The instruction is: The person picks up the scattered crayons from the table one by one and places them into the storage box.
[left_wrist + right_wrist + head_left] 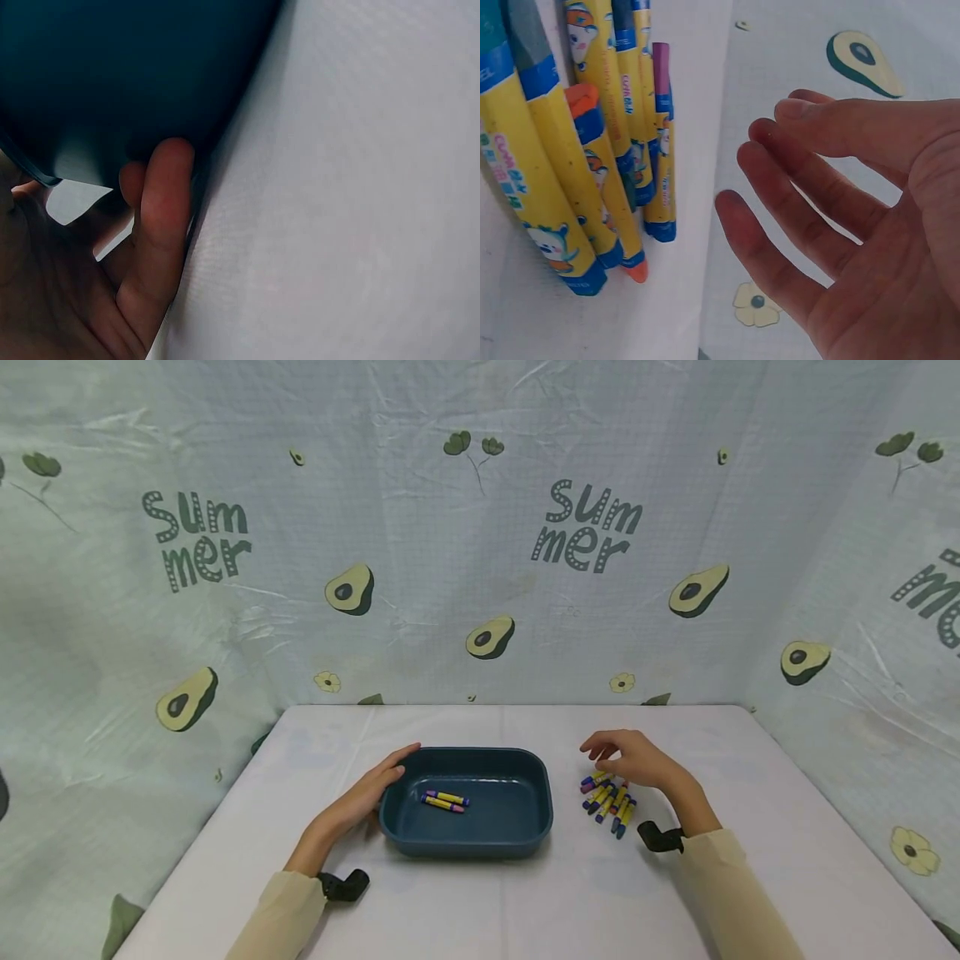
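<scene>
A dark blue rectangular tray [472,847] stands on the table with two yellow-wrapped crayons [444,802] lying in it. My left hand [367,795] holds the tray's left end, thumb at the rim; in the left wrist view its fingers [166,195] press against the outer wall. To the right of the tray lies a loose pile of several crayons [611,800], with blue bands at the ends of their yellow wrappers. Above the far side of that pile hovers my right hand [633,758], fingers relaxed and apart. Nothing is between its thumb and fingers [780,247] in the right wrist view.
A white cloth covers the table [502,902]. Behind it and along both sides hangs a pale curtain [420,527] printed with avocados, flowers and lettering. Black wrist cameras [345,887] sit on both wrists, low over the table.
</scene>
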`<state>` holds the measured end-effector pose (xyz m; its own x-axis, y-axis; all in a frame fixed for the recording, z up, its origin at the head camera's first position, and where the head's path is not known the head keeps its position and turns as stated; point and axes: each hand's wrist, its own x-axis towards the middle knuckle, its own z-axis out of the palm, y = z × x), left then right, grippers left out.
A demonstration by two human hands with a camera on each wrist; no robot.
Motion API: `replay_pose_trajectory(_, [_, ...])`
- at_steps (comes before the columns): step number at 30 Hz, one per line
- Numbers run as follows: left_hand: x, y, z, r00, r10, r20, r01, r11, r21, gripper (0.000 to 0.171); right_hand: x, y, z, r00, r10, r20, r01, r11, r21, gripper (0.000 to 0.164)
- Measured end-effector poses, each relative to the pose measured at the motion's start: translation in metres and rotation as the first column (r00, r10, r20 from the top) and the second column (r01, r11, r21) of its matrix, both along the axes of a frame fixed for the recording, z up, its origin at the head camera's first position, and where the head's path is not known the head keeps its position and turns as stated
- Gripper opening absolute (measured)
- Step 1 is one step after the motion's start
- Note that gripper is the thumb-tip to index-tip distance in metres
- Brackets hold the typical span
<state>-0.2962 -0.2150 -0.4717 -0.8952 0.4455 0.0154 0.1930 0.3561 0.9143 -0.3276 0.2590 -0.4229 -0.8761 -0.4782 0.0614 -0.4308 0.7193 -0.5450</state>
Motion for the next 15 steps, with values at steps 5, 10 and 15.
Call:
replay_pose_trajectory(5, [-0.001, 0.002, -0.001, 1.000, 0.008, 0.017, -0.008, 1.000, -0.008, 0.052, -0.002, -0.001, -0.007, 0.999, -0.023, -0.025, 0.024, 1.000, 0.017, 0.029])
replay_pose_trajectory(10, [-0.002, 0.004, -0.001, 0.999, 0.028, 0.037, -0.028, 0.999, -0.017, 0.052, -0.004, -0.002, -0.015, 0.999, -0.035, -0.013, 0.036, 0.999, 0.033, 0.025])
replay_pose_trajectory(15, [-0.002, 0.004, -0.001, 1.000, 0.021, 0.023, -0.020, 1.000, -0.023, 0.053, -0.008, -0.003, -0.022, 0.999, -0.036, 0.024, 0.035, 0.998, 0.049, 0.022])
